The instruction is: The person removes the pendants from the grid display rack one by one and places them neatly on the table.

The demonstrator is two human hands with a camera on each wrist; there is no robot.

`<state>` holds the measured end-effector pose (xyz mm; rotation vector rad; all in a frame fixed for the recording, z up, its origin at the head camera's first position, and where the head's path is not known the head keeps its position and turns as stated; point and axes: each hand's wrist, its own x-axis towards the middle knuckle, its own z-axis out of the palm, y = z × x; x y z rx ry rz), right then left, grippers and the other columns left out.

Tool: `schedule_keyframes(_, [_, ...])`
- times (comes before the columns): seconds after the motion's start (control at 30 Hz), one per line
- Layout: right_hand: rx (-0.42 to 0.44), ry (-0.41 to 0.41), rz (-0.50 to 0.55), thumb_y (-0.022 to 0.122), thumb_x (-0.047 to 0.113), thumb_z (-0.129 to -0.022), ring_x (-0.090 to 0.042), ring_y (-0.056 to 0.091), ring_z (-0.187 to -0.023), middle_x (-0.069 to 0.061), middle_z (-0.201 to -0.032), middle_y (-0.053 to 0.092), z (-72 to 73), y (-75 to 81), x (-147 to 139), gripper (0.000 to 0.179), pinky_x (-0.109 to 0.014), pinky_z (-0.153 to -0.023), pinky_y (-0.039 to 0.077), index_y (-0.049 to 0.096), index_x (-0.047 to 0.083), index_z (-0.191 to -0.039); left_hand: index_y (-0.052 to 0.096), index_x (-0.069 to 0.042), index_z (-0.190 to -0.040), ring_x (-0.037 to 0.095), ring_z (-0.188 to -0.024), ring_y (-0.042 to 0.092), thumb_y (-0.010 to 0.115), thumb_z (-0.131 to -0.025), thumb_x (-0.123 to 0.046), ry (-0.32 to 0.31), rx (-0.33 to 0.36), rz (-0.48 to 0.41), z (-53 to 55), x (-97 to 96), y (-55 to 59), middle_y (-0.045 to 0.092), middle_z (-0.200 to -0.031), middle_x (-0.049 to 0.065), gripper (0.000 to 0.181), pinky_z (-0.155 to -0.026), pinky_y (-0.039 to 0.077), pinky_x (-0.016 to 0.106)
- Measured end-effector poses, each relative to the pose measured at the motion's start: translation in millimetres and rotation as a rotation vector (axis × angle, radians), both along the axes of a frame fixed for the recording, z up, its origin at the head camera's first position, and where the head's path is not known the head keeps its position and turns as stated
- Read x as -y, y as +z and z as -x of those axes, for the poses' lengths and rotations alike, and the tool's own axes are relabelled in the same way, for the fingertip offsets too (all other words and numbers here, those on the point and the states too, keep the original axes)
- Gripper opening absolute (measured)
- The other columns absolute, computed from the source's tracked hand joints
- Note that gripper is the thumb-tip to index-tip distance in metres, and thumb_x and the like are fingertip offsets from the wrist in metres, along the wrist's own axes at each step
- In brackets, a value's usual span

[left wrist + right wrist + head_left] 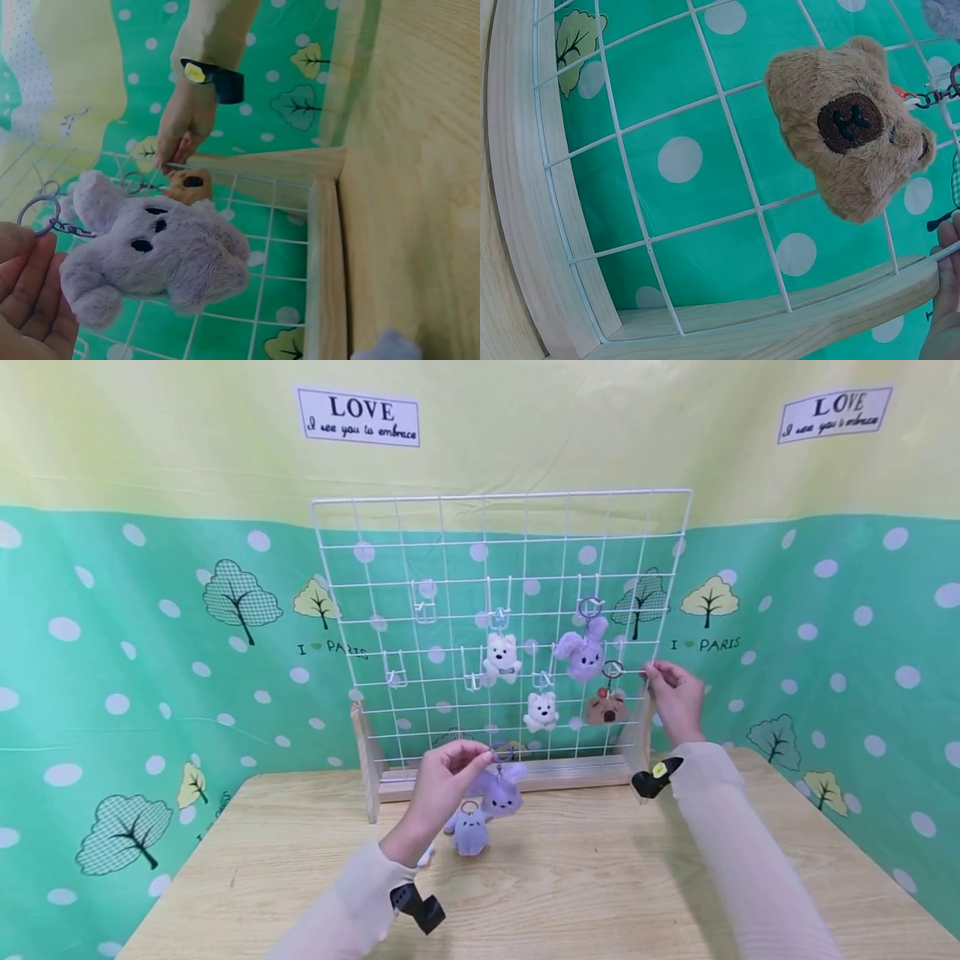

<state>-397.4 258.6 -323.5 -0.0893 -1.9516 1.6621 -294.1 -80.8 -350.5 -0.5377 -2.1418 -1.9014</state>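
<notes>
My left hand (442,785) pinches the ring of a purple plush bunny keychain (501,795), which dangles in front of the lower part of a white wire grid rack (502,495). In the left wrist view the bunny's face (165,244) is seen close up, with thumb and fingers on its ring (39,214). My right hand (678,697) grips the rack's right side wire, beside a hanging brown bear keychain (606,708). That bear (851,127) fills the upper right wrist view, where only part of the hand (946,300) shows.
A purple bunny keychain (583,658) and white bear keychains (502,658) hang on the grid. Bare hooks (395,678) sit at its left. On the table (585,877) lies a grey plush keychain (471,835); a white thing (425,857) is mostly hidden behind my left wrist.
</notes>
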Motion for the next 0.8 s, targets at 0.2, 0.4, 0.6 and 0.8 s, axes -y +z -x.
schedule_keyframes(0.2, [-0.006,-0.005,0.0,0.059,0.038,-0.09,-0.004,0.061,-0.097,0.0,-0.11,0.067,-0.6,1.5,1,0.045,-0.016,-0.086,0.048,0.06,0.006,-0.12,0.069,-0.004,-0.094,0.013,-0.081,0.061,0.068,-0.087,-0.018,-0.037,0.04,0.036,-9.1,-1.0,-11.3,0.069,-0.091,0.008,0.015,-0.073,0.05,0.021])
schedule_keyframes(0.4, [-0.011,-0.007,0.001,0.059,0.035,-0.09,-0.002,0.062,-0.095,0.0,-0.11,0.068,0.4,1.1,2,0.044,-0.015,-0.084,0.048,0.06,0.004,-0.12,0.068,0.001,-0.094,0.011,-0.08,0.063,0.068,-0.087,-0.012,-0.081,0.037,0.05,-15.0,-3.0,-25.6,0.07,-0.092,0.013,0.014,-0.074,0.051,0.021])
schedule_keyframes(0.6, [-0.017,-0.011,-0.005,0.059,0.037,-0.09,-0.002,0.062,-0.095,0.001,-0.109,0.068,1.4,0.0,1,0.045,-0.014,-0.083,0.048,0.06,0.004,-0.12,0.068,0.001,-0.094,0.016,-0.082,0.065,0.067,-0.087,-0.01,-0.105,0.04,0.089,-19.8,-4.6,-38.1,0.07,-0.092,0.013,0.012,-0.074,0.052,0.021])
schedule_keyframes(0.8, [-0.009,-0.011,-0.013,0.059,0.038,-0.09,-0.003,0.062,-0.096,0.0,-0.111,0.068,0.2,-0.4,1,0.046,-0.014,-0.084,0.048,0.059,0.004,-0.121,0.067,0.004,-0.093,0.019,-0.08,0.065,0.065,-0.087,-0.003,-0.131,0.065,0.121,-34.4,-7.0,-33.3,0.07,-0.09,0.017,0.01,-0.073,0.052,0.02])
